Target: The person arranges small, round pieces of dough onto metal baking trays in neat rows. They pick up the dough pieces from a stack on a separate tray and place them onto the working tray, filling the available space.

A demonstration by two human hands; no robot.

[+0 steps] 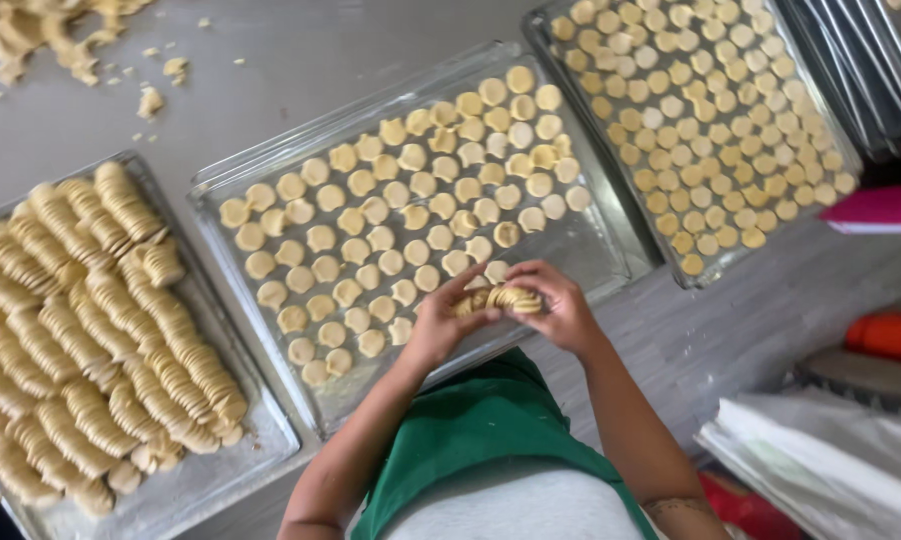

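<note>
Both grips closed on dough stack (pixel 501 299): left hand (pixel 441 325), right hand (pixel 561 305).

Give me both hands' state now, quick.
Left hand: closed on one end of the stack of dough rounds.
Right hand: closed on its other end.

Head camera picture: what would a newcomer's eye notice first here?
Three metal trays catch the eye: the left tray is packed with stacked rows of ridged dough discs, the middle tray and right tray hold flat single discs. At the middle tray's near edge, the left hand and right hand hold a short stack of discs together.
</note>
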